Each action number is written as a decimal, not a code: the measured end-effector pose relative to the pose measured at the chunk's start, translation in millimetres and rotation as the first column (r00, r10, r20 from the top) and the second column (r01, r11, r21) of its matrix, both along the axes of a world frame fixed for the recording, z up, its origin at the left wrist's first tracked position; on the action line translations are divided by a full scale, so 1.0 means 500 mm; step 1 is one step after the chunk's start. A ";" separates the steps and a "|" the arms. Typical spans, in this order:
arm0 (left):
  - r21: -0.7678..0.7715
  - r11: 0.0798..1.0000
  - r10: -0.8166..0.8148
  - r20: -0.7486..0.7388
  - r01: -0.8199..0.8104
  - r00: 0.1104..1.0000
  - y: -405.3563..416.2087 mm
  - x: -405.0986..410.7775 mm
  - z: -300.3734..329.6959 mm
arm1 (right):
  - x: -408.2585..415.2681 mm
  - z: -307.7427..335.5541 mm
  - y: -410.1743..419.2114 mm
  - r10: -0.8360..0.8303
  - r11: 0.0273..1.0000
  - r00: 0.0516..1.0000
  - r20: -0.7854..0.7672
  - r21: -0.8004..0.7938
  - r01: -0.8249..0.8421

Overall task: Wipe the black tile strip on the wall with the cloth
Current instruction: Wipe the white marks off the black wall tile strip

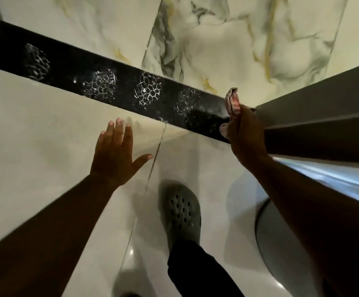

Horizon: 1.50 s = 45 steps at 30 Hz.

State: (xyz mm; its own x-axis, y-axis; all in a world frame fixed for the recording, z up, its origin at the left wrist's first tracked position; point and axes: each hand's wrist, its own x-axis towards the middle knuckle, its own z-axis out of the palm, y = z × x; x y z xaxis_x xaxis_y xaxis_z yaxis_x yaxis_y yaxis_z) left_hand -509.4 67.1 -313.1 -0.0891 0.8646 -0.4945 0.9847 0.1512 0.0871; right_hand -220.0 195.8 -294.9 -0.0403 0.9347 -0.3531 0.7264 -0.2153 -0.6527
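A black tile strip (71,69) runs diagonally across the wall from upper left to right of centre. Several white foam patches with a honeycomb pattern sit on it. My right hand (244,133) presses a pinkish cloth (232,102) against the strip's right end, beside a dark frame. The strip just left of the cloth looks smeared and darker. My left hand (115,154) lies flat with fingers spread on the pale tile below the strip, holding nothing.
Marbled white tiles with grey and gold veins (228,46) fill the wall above the strip. A dark door frame (324,116) borders the right side. My foot in a grey perforated clog (184,213) stands on the glossy floor. A rounded white fixture (281,243) sits at lower right.
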 end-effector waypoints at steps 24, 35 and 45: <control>0.319 0.888 0.366 -0.052 -0.332 0.929 0.007 -0.082 -0.267 | -0.093 -0.289 0.075 0.083 0.972 0.803 0.590 0.131 -0.197; 0.349 0.887 0.347 -0.068 -0.303 0.936 0.008 -0.082 -0.269 | 0.050 -0.273 0.014 0.251 0.924 0.644 0.722 0.018 -0.381; 0.311 0.888 0.375 -0.066 -0.339 0.924 0.017 -0.079 -0.257 | -0.099 -0.287 -0.006 0.298 0.915 0.744 0.598 0.044 -0.402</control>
State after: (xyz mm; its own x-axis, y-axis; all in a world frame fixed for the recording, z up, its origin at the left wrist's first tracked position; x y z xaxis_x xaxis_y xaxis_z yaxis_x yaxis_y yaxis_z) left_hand -549.0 75.7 -441.7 -0.4617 0.8655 -0.1944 0.8744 0.4810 0.0646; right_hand -269.5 192.6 -438.5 -0.2169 0.9393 -0.2659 0.9754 0.1975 -0.0978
